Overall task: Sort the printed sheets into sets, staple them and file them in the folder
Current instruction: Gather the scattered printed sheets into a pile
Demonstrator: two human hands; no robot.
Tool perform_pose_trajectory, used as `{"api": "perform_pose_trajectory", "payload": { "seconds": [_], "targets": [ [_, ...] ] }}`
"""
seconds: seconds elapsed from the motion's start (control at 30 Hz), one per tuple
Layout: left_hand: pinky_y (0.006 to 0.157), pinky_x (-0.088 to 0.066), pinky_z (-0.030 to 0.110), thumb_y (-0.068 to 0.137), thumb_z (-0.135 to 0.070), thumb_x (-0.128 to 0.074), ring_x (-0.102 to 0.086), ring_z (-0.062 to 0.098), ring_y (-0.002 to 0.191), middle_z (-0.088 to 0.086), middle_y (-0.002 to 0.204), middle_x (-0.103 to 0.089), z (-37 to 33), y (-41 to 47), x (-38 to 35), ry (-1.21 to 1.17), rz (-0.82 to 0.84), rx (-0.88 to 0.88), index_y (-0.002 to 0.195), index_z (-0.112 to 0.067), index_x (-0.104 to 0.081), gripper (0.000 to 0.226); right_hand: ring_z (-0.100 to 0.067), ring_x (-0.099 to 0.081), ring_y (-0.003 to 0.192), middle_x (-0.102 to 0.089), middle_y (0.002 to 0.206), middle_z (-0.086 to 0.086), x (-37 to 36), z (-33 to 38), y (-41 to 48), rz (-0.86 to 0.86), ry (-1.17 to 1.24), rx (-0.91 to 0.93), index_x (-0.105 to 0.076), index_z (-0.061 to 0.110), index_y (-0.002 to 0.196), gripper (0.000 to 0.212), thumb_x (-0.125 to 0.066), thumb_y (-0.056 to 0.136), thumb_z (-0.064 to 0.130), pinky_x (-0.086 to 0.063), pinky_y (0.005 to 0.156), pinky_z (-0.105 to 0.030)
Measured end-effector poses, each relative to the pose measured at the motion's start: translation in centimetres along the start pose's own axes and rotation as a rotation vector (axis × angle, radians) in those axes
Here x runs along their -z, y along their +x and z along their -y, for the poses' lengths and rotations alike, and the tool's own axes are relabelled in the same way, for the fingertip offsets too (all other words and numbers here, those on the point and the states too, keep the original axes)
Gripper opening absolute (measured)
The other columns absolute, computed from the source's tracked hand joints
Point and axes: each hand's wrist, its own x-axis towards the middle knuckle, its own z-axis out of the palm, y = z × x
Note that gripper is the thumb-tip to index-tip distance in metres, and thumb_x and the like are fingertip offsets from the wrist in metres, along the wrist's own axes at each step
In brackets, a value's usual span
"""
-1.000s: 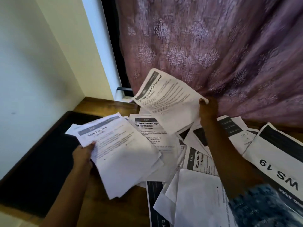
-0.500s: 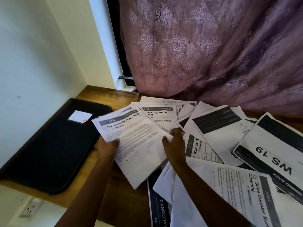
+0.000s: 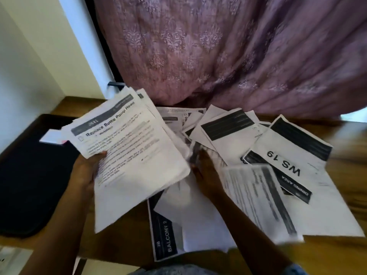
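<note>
- The left hand (image 3: 87,171) grips the near left edge of a stack of white printed sheets (image 3: 135,165). Its thumb lies on top, and the stack is held tilted above the worktop. The top page is headed "Replace Bottle Pump Head".
- A second ago that page was up in the air in the right hand. Half a second ago it was being laid onto the stack. It now sits there as the top sheet, so one more page looks to have joined this set.
- The right hand (image 3: 204,171) has left the stack and gone down among the loose white sheets (image 3: 224,135) just to its right. It is motion-blurred, so I cannot tell whether its fingers are spread or pinching a page.
- The loose sheets are spread, overlapping, across the brown wooden worktop (image 3: 349,139). They include a large "WS 19" sheet (image 3: 288,161) at the right and a "BALCONY 2" sheet (image 3: 164,231) at the near edge.
- The flat black folder (image 3: 29,175) lies closed at the left of the worktop, beside the stack, with a small white card (image 3: 50,136) on it.
- A mauve patterned curtain (image 3: 218,56) hangs at the far side.
- Judging by the heap, sorting is still in its early part. No stapler is in view, and nothing has been filed yet.
</note>
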Motion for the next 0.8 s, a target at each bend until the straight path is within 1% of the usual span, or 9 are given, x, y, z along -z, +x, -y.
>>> {"api": "perform_pose_trajectory", "payload": {
  "seconds": [0.03, 0.1, 0.2, 0.27, 0.37, 0.47, 0.53, 0.63, 0.8],
  "targets": [
    [0.085, -0.057, 0.038, 0.088, 0.007, -0.051, -0.066, 0.025, 0.106, 0.009, 0.124, -0.065, 0.3, 0.1, -0.6, 0.054, 0.071, 0.005, 0.130, -0.016, -0.056, 0.048, -0.004, -0.029, 0.132, -0.036, 0.147, -0.002, 0.4, 0.2, 0.5, 0.009, 0.136, 0.035, -0.027, 0.010, 0.146, 0.056, -0.043, 0.095, 0.030, -0.018, 0.114, -0.015],
    [0.079, -0.057, 0.023, 0.084, 0.014, -0.051, -0.067, 0.015, 0.100, 0.002, 0.117, -0.069, 1.2, -0.1, -2.5, 0.251, 0.178, -0.053, 0.115, -0.020, -0.065, 0.049, -0.005, -0.042, 0.121, -0.047, 0.136, 0.000, 1.8, 0.5, 1.6, 0.017, 0.403, -0.023, -0.036, 0.015, 0.140, 0.043, -0.044, 0.098, 0.008, -0.030, 0.111, -0.022],
    [0.066, -0.054, 0.015, 0.080, 0.017, -0.058, -0.070, 0.007, 0.084, -0.004, 0.100, -0.072, 2.9, -0.3, -5.5, 0.427, 0.227, -0.044, 0.100, -0.019, -0.067, 0.042, -0.011, -0.059, 0.106, -0.062, 0.118, -0.004, 4.2, 0.3, 2.7, -0.104, 0.658, -0.146, -0.053, 0.010, 0.125, 0.029, -0.046, 0.097, 0.007, -0.045, 0.098, -0.030],
    [0.068, -0.056, 0.019, 0.075, 0.013, -0.066, -0.071, 0.010, 0.084, 0.000, 0.097, -0.073, 4.5, -0.6, -7.8, 0.418, 0.341, 0.018, 0.111, -0.005, -0.062, 0.040, -0.011, -0.062, 0.095, -0.066, 0.106, -0.003, 6.5, -1.2, 1.9, -0.224, 0.551, -0.155, -0.062, 0.008, 0.111, 0.022, -0.049, 0.093, 0.008, -0.047, 0.090, -0.026],
    [0.076, -0.056, 0.025, 0.052, -0.026, -0.090, -0.070, 0.015, 0.092, -0.002, 0.095, -0.075, 6.2, -0.9, -11.3, 0.523, 0.512, 0.050, 0.111, -0.004, -0.061, 0.069, -0.010, -0.063, 0.093, -0.068, 0.101, 0.001, 10.1, -4.4, -1.0, -0.455, 0.434, -0.218, -0.065, 0.010, 0.101, 0.020, -0.048, 0.093, 0.003, -0.051, 0.088, -0.027],
    [0.088, -0.055, 0.034, 0.073, -0.015, -0.081, -0.068, 0.016, 0.099, -0.001, 0.110, -0.071, 8.1, -1.5, -15.2, 0.719, 0.643, 0.052, 0.121, -0.019, -0.059, 0.053, -0.014, -0.061, 0.094, -0.064, 0.100, 0.005, 13.3, -6.8, -4.2, -0.652, 0.364, -0.379, -0.063, 0.011, 0.103, 0.015, -0.050, 0.096, 0.010, -0.051, 0.076, -0.023],
    [0.085, -0.053, 0.025, 0.083, -0.007, -0.072, -0.065, 0.012, 0.102, -0.002, 0.118, -0.066, 9.2, -1.7, -17.8, 0.871, 0.703, -0.033, 0.126, -0.020, -0.056, 0.048, -0.018, -0.060, 0.094, -0.061, 0.107, 0.002, 14.6, -8.2, -5.6, -0.654, 0.197, -0.479, -0.061, 0.013, 0.110, 0.018, -0.048, 0.097, 0.017, -0.048, 0.070, -0.020],
    [0.092, -0.051, 0.034, 0.086, -0.012, -0.070, -0.058, 0.019, 0.111, 0.002, 0.124, -0.060, 10.7, -2.0, -21.3, 1.118, 0.801, -0.189, 0.129, -0.015, -0.054, 0.046, -0.030, -0.059, 0.108, -0.064, 0.119, -0.008, 15.8, -9.7, -6.7, -0.529, -0.012, -0.543, -0.057, 0.015, 0.121, 0.034, -0.054, 0.092, 0.033, -0.050, 0.091, -0.044],
    [0.094, -0.045, 0.030, 0.084, -0.010, -0.070, -0.054, 0.025, 0.120, 0.009, 0.130, -0.057, 12.9, -3.7, -24.7, 1.227, 0.861, -0.231, 0.130, -0.007, -0.053, 0.049, -0.025, -0.053, 0.116, -0.055, 0.130, -0.009, 16.1, -8.8, -6.5, -0.286, 0.131, -0.570, -0.044, 0.013, 0.135, 0.048, -0.052, 0.095, 0.038, -0.040, 0.093, -0.033]
  ]
}}
